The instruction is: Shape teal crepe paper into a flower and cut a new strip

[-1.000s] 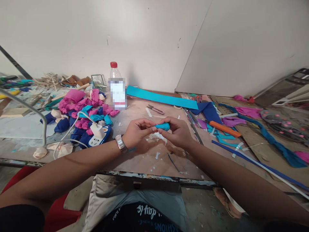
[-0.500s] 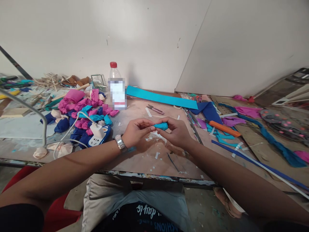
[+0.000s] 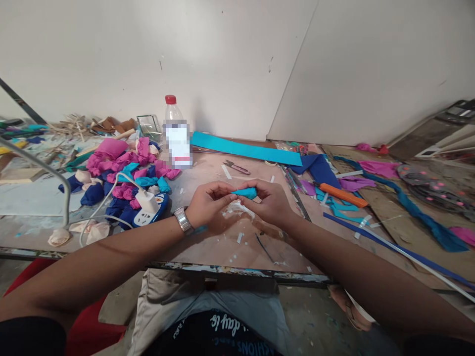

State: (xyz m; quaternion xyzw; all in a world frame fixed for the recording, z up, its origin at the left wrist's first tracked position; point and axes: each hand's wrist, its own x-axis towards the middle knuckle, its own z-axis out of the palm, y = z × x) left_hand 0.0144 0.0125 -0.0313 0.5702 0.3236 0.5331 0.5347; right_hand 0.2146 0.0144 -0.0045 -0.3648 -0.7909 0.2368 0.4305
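Between my two hands, above the middle of the table (image 3: 208,247), is a small rolled piece of turquoise crepe paper (image 3: 246,193). My left hand (image 3: 213,200) pinches its left end with thumb and fingertips; a metal watch sits on that wrist. Around the right end, the fingers and thumb of my right hand (image 3: 269,200) are closed. White glue smears (image 3: 239,211) lie on the tabletop under the hands. Just beyond them rest small thread snips (image 3: 237,167). A long turquoise paper strip (image 3: 247,149) lies along the wall.
At left, crumpled pink, blue and turquoise paper pieces (image 3: 111,160) surround a power strip (image 3: 152,212) with a white plug and cable. A red-capped bottle (image 3: 174,111) stands behind. On the right lie an orange utility knife (image 3: 343,194), blue strips and cardboard (image 3: 404,222).
The view has shifted slightly. Both hands stay on the turquoise paper roll, with little visible change in grip.
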